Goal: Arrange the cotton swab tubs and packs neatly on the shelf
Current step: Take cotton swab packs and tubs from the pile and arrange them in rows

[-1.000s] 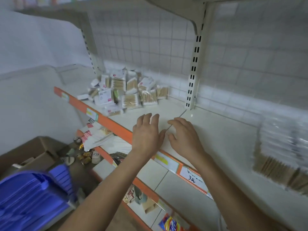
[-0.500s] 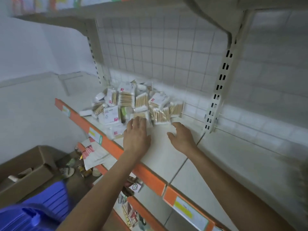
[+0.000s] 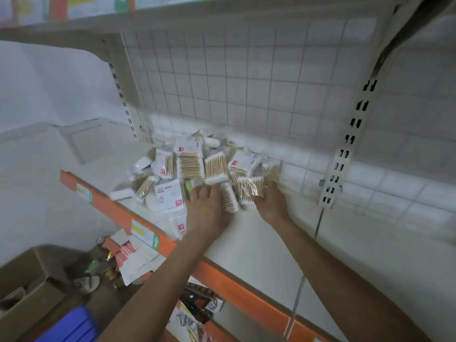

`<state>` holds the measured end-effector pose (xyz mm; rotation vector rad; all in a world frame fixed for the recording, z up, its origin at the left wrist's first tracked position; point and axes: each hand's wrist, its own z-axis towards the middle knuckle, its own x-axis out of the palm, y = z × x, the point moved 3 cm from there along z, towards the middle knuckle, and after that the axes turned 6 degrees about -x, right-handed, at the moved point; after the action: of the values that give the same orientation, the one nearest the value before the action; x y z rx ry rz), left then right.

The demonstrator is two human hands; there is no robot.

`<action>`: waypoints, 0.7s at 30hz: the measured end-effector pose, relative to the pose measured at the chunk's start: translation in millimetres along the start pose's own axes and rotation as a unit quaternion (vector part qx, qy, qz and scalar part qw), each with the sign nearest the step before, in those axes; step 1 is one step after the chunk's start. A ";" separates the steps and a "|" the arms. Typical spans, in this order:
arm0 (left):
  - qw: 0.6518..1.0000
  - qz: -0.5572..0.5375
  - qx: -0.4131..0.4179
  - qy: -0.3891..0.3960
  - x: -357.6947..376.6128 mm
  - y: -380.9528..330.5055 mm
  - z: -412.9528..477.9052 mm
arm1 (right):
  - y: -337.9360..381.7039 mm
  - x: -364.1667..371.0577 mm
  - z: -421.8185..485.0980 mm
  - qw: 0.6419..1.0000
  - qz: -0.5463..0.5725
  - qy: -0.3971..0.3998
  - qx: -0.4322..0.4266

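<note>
Item: heap of swab packs (image 3: 195, 166), rear of shelf (image 3: 259, 243). Left hand (image 3: 207, 208) and right hand (image 3: 270, 202), fingers spread, touch its front edge; the heap lies just beyond both.

A white wire grid (image 3: 246, 77) backs the shelving at twelve o'clock, with a slotted upright (image 3: 345, 149) at three o'clock and another upright (image 3: 122, 95) at ten. A plain white wall (image 3: 49, 90) fills nine o'clock. At seven o'clock stands a cardboard box (image 3: 32, 287) beside a blue crate (image 3: 69, 327). The light is dim and even.
</note>
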<state>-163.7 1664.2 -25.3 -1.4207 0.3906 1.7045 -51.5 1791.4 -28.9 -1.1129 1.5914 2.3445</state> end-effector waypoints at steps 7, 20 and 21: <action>0.998 -0.042 0.042 0.005 -7.4 -29.1 -11.3 | -14.2 -23.9 -23.3 0.998 0.035 -0.028 0.041; 0.976 -0.103 0.181 0.067 12.6 -133.7 -55.6 | -61.5 -142.2 -110.5 0.979 0.012 -0.163 0.122; 0.974 -0.099 0.192 0.074 16.0 -141.8 -59.5 | -64.7 -150.3 -115.3 0.978 0.004 -0.167 0.126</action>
<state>-16.6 1711.3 -18.9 -1.2550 0.6036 1.2843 146.4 1769.8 -8.2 -0.6231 1.6989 2.1161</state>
